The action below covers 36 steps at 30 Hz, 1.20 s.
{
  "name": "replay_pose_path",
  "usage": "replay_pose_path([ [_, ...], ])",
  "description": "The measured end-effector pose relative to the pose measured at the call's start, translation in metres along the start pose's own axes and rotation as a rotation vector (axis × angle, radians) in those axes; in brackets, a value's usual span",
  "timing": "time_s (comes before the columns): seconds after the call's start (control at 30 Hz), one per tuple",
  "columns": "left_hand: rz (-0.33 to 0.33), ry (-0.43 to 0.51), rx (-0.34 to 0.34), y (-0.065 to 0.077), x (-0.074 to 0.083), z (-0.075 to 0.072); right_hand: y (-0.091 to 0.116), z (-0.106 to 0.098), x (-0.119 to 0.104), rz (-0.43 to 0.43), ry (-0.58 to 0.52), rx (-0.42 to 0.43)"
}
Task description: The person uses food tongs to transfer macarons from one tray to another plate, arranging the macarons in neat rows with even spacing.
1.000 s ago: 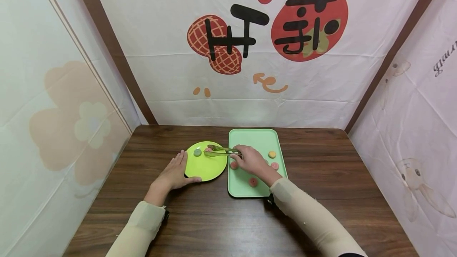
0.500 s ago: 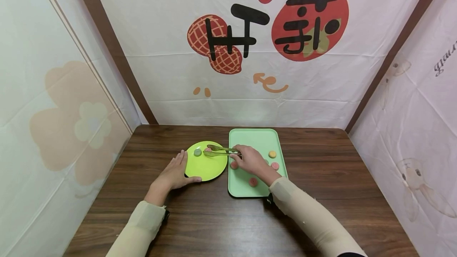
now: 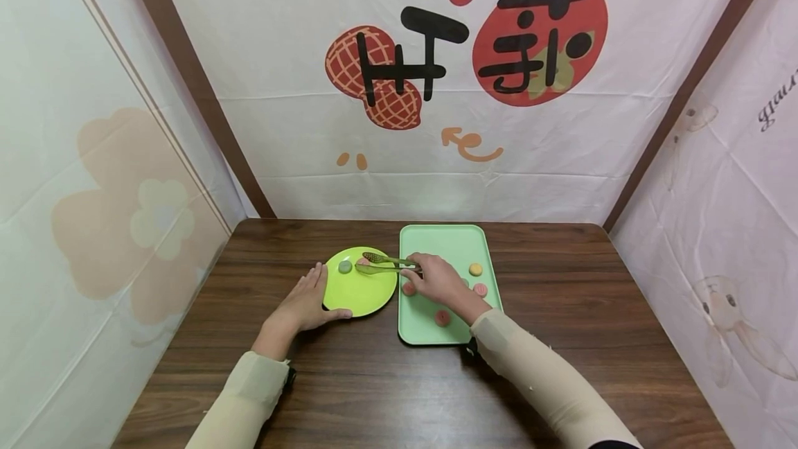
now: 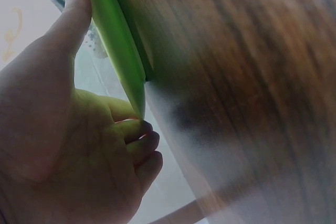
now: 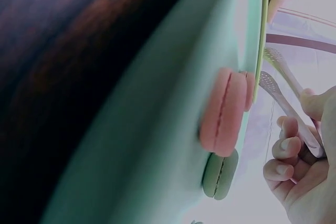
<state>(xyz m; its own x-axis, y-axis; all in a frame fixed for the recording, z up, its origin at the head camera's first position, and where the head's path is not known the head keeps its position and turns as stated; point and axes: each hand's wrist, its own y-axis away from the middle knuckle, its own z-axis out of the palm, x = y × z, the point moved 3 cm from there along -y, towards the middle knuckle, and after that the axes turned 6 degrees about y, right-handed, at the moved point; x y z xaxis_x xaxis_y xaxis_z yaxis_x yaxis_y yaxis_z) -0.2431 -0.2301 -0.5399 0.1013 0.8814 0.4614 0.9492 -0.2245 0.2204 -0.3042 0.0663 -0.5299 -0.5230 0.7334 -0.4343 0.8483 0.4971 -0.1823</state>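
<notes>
My left hand (image 3: 307, 301) rests against the left side of a lime-green plate (image 3: 360, 300), fingers extended along the edge and thumb on the near rim. The plate's rim (image 4: 118, 40) touches that thumb and the fingers in the left wrist view. On the plate lie a grey-green macaron (image 3: 345, 267) and a pink macaron (image 3: 364, 262). My right hand (image 3: 439, 278) grips green tongs (image 3: 389, 269), reaching left over the plate. The tongs' tips are apart beside the pink macaron; both tips (image 5: 269, 80) show holding nothing in the right wrist view.
Right of the plate stands a mint-green tray (image 3: 439, 238) with several macarons, including a yellow one (image 3: 476, 269) and pink ones (image 3: 442, 318). In the right wrist view, a pink macaron (image 5: 223, 114) and a green macaron (image 5: 220, 176) sit on the tray. Printed cloth walls (image 3: 299, 192) enclose the wooden table (image 3: 368, 386).
</notes>
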Motion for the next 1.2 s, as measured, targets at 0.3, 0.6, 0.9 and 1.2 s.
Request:
replay_pose_path([
  [0.3,-0.004,-0.006,-0.003,-0.001,0.0,0.001,0.004,-0.002,0.001,0.002,-0.025,0.02],
  [0.6,-0.006,0.002,-0.008,-0.001,0.001,0.001,0.012,-0.01,0.005,0.035,-0.05,0.036],
  [0.9,0.001,0.002,0.002,-0.001,0.001,0.001,0.022,-0.018,0.01,0.045,-0.066,0.066],
  [1.2,-0.003,0.013,0.004,-0.001,-0.002,0.003,0.036,-0.026,0.019,0.045,-0.106,0.062],
])
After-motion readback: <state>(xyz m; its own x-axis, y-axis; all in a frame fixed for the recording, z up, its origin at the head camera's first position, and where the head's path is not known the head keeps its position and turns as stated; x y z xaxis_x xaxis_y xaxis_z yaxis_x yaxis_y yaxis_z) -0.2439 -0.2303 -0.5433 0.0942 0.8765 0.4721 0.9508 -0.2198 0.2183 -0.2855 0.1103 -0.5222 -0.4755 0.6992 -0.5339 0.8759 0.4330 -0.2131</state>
